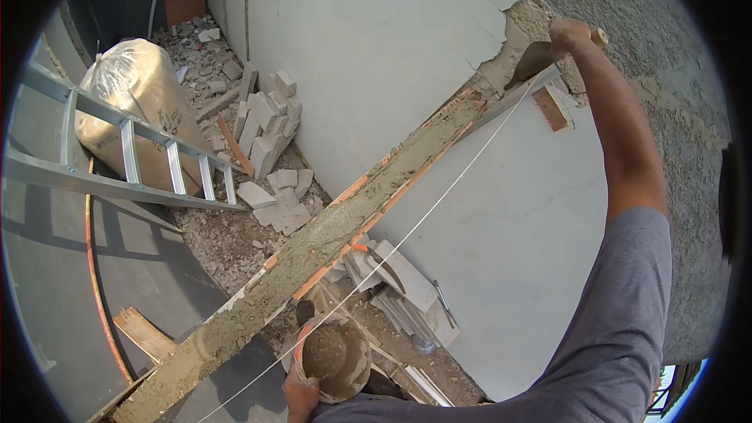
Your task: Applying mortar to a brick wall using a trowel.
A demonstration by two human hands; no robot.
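Note:
My right hand [569,36] is closed round the wooden handle of a trowel [534,62], at the far right end of a narrow wall top. The trowel's blade lies against the mortar there, beside a pale straight board [513,97]. Wet grey mortar [313,239] covers the wall top, which runs slantwise from lower left to upper right with brick edges showing. Low in the middle, my left hand [301,395] grips the rim of a bucket [365,368] with mortar inside; part of that hand is hidden below the rim.
A white string [427,232] stretches slantwise along the wall. An aluminium ladder [129,149] leans at left before a large filled sack [141,102]. Broken blocks [270,117] and rubble lie below. A handsaw [384,266] rests near stacked slabs [411,278].

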